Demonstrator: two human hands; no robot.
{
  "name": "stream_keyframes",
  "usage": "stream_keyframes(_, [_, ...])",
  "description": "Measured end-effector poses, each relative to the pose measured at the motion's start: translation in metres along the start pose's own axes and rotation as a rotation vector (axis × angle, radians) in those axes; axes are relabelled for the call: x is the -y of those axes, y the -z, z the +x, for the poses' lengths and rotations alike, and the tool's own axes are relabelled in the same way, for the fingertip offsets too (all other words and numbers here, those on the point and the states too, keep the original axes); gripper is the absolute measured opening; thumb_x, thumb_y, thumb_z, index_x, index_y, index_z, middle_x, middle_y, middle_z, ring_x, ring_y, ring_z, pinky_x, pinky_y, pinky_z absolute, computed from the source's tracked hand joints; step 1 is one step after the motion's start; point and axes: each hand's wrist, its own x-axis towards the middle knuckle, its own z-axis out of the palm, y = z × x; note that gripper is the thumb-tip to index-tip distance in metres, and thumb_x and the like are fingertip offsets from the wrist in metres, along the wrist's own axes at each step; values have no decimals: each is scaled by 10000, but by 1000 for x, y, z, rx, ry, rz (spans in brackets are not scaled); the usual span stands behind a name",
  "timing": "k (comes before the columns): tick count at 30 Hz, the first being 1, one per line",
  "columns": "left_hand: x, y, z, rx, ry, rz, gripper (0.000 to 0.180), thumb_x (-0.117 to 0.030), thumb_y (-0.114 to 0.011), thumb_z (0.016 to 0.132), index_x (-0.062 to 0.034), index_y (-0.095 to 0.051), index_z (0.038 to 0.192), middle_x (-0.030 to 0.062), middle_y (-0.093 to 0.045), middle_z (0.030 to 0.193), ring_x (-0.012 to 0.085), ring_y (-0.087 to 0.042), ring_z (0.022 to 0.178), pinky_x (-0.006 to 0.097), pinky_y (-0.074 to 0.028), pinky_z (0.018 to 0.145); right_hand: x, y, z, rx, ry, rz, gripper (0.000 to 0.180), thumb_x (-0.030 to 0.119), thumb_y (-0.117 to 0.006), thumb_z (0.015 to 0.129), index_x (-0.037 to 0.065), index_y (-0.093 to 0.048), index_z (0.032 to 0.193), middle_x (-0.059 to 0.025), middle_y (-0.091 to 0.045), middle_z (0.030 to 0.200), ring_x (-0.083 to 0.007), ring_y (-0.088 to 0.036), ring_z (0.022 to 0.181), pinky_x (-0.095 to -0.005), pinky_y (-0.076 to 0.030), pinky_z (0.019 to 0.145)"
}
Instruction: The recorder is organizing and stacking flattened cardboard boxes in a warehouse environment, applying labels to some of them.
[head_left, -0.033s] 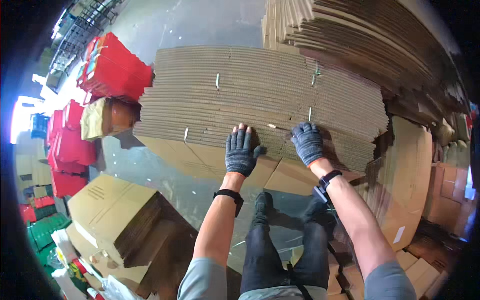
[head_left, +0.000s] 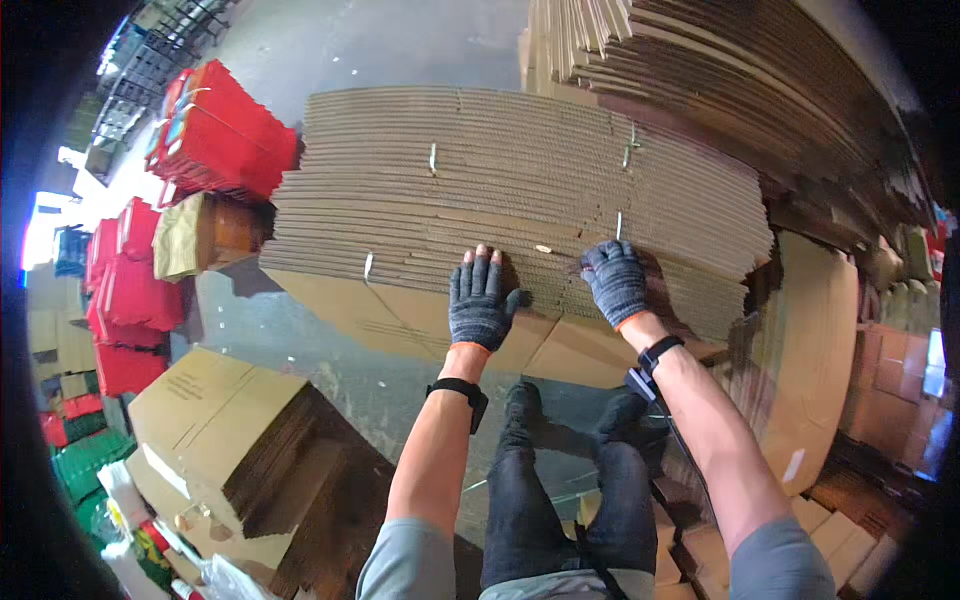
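A wide stack of flattened cardboard boxes (head_left: 500,150) lies in front of me, its corrugated edges facing up and white ties showing in several places. My left hand (head_left: 480,305), in a dark grey glove with bare fingertips, rests flat on the near edges of the stack, fingers stretched out and thumb aside. To its right, my right hand (head_left: 614,280), gloved the same way, presses on the stack beside a white tie (head_left: 619,226). Its fingers are curled in, and whatever they may hold is hidden beneath them.
More flattened cardboard (head_left: 730,80) rises at the far right. Cardboard sheets (head_left: 812,360) lean at the right. Red bundles (head_left: 235,130) stand at the left, and a cardboard bundle (head_left: 215,410) sits at the lower left. Grey floor (head_left: 260,325) shows between them.
The surroundings have shifted slightly left and up in the view. Both hands keep their places on the stack, with no visible change in grip.
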Motion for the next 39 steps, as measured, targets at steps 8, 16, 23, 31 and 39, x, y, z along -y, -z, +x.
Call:
stream_keyframes(8, [-21, -16, 6, -39, 9, 14, 695, -445, -583, 959, -117, -385, 1539, 193, -285, 1630, 405, -250, 1503, 534, -187, 1217, -99, -63, -37, -378, -234, 1041, 246, 61, -567, 920, 55, -643, 1154, -193, -668, 1054, -367, -639, 1013, -463, -523, 877])
stream_keyframes(16, [1, -1, -13, 0, 31, 113, 676, -390, -600, 962, -117, -381, 1541, 191, -281, 1634, 411, -263, 1494, 540, -193, 1212, -41, 2, -33, -12, -159, 40, 240, 208, -571, 970, 171, -671, 1185, -137, -662, 1043, -363, -663, 912, -516, -540, 770])
stream_keyframes(23, [2, -2, -14, 36, 46, 129, 676, -380, -583, 974, -139, -349, 1561, 179, -254, 1648, 400, -222, 1516, 538, -170, 1224, -43, -3, -36, -77, -152, 95, 244, 253, -616, 935, 145, -690, 1142, -126, -665, 1060, -360, -665, 892, -516, -532, 765])
stream_keyframes(31, [1, -2, -16, 33, 90, 110, 680, -384, -600, 958, -140, -365, 1547, 191, -269, 1635, 406, -232, 1509, 544, -165, 1220, -26, -21, -18, -274, 11, 353, 144, 146, -623, 947, 74, -652, 1068, -167, -645, 983, -392, -647, 856, -496, -532, 761])
stream_keyframes(39, [2, -6, -14, -46, 100, -22, 690, -380, -602, 929, -117, -392, 1531, 209, -278, 1623, 430, -227, 1506, 556, -169, 1219, 96, -5, 21, -368, 160, 504, 163, 116, -681, 920, 70, -707, 1074, -139, -723, 1008, -338, -702, 925, -401, -568, 830])
